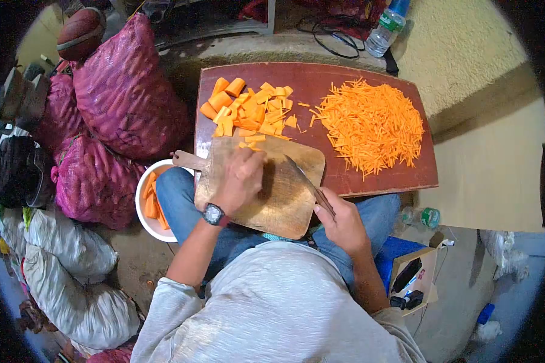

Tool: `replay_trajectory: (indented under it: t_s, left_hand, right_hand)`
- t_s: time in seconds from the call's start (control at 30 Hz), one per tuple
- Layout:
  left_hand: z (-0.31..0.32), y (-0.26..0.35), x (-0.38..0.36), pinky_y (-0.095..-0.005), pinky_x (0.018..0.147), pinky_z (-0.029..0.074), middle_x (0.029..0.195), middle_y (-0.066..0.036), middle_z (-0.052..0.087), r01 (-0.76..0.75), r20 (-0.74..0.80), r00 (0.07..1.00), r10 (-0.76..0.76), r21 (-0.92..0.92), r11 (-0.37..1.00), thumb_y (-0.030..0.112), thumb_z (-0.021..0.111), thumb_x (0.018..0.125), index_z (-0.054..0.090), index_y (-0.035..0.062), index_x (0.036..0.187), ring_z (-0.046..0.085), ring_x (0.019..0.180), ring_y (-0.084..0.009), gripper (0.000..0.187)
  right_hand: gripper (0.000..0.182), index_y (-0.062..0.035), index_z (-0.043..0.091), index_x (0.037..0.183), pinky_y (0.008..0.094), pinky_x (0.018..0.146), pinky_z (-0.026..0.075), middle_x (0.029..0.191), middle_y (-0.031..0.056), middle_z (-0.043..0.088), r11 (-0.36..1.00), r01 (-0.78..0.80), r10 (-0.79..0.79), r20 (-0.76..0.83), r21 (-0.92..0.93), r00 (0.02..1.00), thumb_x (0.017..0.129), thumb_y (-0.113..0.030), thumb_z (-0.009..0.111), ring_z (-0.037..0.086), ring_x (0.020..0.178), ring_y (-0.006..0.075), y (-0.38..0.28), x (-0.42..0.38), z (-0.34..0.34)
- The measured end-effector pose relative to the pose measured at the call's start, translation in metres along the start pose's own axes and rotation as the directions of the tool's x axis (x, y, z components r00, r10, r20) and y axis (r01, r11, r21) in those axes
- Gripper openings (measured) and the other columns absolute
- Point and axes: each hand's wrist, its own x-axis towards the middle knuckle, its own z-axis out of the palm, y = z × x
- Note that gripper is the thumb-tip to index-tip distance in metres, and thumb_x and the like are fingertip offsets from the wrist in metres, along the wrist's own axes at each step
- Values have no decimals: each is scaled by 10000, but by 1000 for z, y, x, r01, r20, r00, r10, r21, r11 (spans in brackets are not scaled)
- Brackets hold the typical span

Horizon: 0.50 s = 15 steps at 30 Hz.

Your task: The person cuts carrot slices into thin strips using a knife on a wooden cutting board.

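Note:
My right hand grips a knife by its dark handle, the blade slanting up and left over the wooden cutting board. On the board's left half rests my left hand, fingers curled together; what they hold, if anything, is hidden. Just beyond those fingers lie a few carrot slices at the board's far edge. Behind them, a pile of carrot chunks and slices sits on the reddish-brown low table. A large heap of thin carrot sticks covers the table's right side.
A white bucket with peeled carrots stands left of my leg. Full purple mesh sacks and white sacks line the left. Right are plastic bottles and an open box. A concrete ledge runs behind the table.

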Motion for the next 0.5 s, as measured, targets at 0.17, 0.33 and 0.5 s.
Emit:
replay_trajectory:
  t_s: [0.17, 0.33, 0.5]
  left_hand:
    - [10, 56, -9, -477, 930, 456, 1086, -141, 654, -111, 78, 990, 115, -57, 992, 37, 769, 852, 748, 57, 1154, 628, 1034, -351, 303]
    - [13, 79, -26, -476, 938, 454, 1141, -132, 675, -55, 59, 996, 66, -173, 983, 122, 849, 870, 756, 44, 1190, 619, 1060, -352, 342]
    - [10, 63, -24, -470, 936, 455, 1137, -128, 676, -21, 55, 998, 31, -169, 985, 121, 852, 832, 752, 40, 1221, 617, 1066, -352, 410]
  right_hand:
    - [421, -4, 622, 1425, 485, 896, 598, 1164, 292, 757, 998, -11, 12, -20, 60, 1000, 1032, -129, 710, 754, 1103, 464, 3, -10, 1]
    - [424, -3, 623, 1426, 483, 899, 597, 1168, 292, 757, 992, -90, 90, 9, 89, 996, 1033, -133, 715, 750, 1109, 468, -5, -17, -5]
    - [448, -15, 602, 1457, 504, 908, 601, 1215, 290, 751, 996, -77, 76, 15, 42, 997, 1050, -171, 701, 743, 1112, 482, -12, -23, -4]
